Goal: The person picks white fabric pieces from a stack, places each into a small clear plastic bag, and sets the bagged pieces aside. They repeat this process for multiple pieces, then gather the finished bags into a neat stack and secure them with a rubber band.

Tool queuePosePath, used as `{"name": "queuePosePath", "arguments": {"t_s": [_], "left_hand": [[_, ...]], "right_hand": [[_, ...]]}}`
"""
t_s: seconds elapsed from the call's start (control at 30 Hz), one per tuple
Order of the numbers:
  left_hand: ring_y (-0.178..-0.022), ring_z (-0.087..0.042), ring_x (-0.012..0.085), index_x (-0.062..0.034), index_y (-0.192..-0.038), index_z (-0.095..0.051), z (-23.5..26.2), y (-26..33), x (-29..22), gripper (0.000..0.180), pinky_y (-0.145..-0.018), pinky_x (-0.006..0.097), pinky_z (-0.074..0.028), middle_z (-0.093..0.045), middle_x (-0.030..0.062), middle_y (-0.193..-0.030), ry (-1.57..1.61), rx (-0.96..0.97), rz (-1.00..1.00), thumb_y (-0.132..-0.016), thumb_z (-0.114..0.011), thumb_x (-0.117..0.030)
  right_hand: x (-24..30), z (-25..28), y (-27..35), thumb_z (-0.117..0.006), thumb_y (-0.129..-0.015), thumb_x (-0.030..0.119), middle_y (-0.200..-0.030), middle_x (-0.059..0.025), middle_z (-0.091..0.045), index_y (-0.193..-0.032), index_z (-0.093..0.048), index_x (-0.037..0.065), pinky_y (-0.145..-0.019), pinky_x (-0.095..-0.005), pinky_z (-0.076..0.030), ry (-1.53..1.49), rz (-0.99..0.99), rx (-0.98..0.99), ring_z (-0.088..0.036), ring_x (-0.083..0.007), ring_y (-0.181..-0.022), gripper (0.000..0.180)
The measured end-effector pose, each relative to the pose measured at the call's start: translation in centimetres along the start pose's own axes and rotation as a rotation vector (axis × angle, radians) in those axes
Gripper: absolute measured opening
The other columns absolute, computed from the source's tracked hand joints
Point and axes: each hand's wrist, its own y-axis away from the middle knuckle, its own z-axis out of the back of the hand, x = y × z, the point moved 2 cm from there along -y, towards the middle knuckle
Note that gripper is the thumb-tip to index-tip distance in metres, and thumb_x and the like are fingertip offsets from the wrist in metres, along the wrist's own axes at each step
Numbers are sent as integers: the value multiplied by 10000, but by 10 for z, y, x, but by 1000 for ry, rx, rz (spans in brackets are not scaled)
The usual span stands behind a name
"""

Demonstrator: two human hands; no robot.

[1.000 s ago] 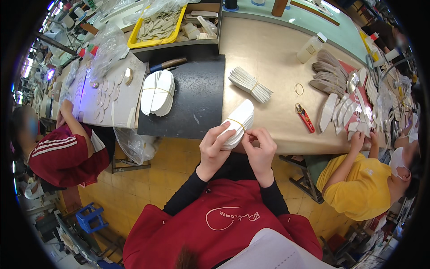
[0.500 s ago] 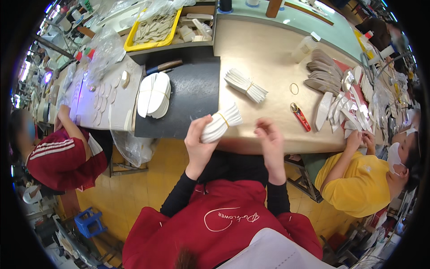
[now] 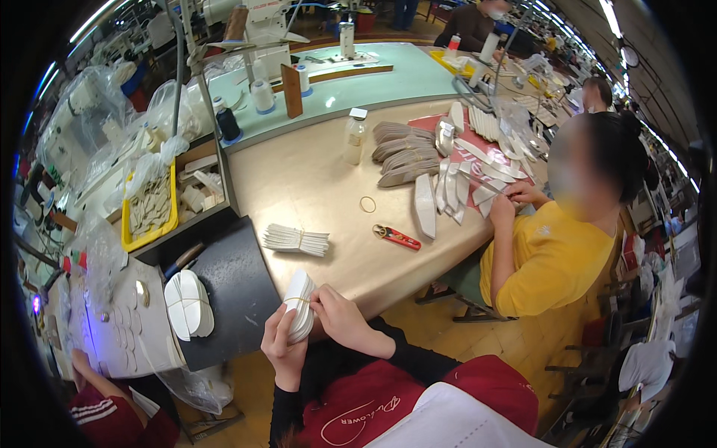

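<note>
A bundle of thin white shoe-part-like pieces [image 3: 301, 287] stands upright in my left hand [image 3: 284, 349], whose fingers wrap round its lower end. A yellow rubber band [image 3: 298, 300] circles that bundle. My right hand [image 3: 347, 321] is closed, thumb and fingers pinched against the bundle's right edge beside the band; whether they grip the band itself is hard to make out. A second banded bundle of white pieces [image 3: 296, 240] lies on the table just beyond. On the black mat [image 3: 235, 287] to the left rests a banded stack of rounded white pieces [image 3: 189, 305].
A loose rubber band [image 3: 367, 204], red snips [image 3: 397, 237] and a clear bottle [image 3: 355, 138] are on the tan table [image 3: 261, 175]. Grey-brown stacks [image 3: 407, 153] lie farther right. A yellow tray [image 3: 173, 198] stands left. A co-worker in yellow [image 3: 553, 254] sits at right; another sits at lower left.
My view has swung to the right. My right hand, apart from the bundle before, has come in to touch its edge. The bundle, tilted before, is now more upright in my left hand.
</note>
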Motion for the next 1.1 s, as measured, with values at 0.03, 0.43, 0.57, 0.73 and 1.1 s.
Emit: {"name": "queuePosePath", "arguments": {"t_s": [0.03,0.43,0.57,0.73,1.1], "left_hand": [[-978,-708,362,-79,-1115,-704,-2,-1,-2,495,-832,413,-597,-697,170,-1134,17,-8,-22,-648,-777,68],[-1018,-685,312,-52,-1139,-659,-2,-3,-23,503,-908,379,-538,-689,167,-1123,246,0,79,-671,-824,27],[-1037,-659,255,-38,-1149,-641,17,-5,-15,525,-933,353,-512,-675,120,-1130,385,-57,193,-679,-875,-15],[-1073,-627,182,-30,-1195,-610,-9,-12,2,551,-974,312,-481,-654,76,-1165,481,153,350,-696,-833,37],[-1223,-575,276,-39,-1265,-567,-66,-29,26,559,-1031,378,-467,-628,125,-1227,470,434,357,-748,-766,33]], "right_hand": [[-3,-2,0,-579,-969,84,-901,-165,-601,-1017,-535,19,-694,-442,-496,45,-32,-26,-624,-380,-831,92],[-106,33,-34,-532,-995,114,-983,-210,-593,-1025,-511,11,-756,-502,-477,366,-411,-445,-607,-415,-902,109],[-138,90,-45,-553,-977,91,-1035,-207,-612,-1094,-555,-10,-817,-479,-483,380,-230,-547,-603,-405,-967,154],[-108,101,-48,-642,-933,113,-1135,-163,-623,-1233,-605,9,-909,-439,-486,282,-92,-423,-595,-379,-1046,320],[-77,58,-23,-801,-754,74,-1297,-152,-553,-1421,-497,56,-1026,-408,-452,60,214,92,-521,-353,-1203,734]]}}
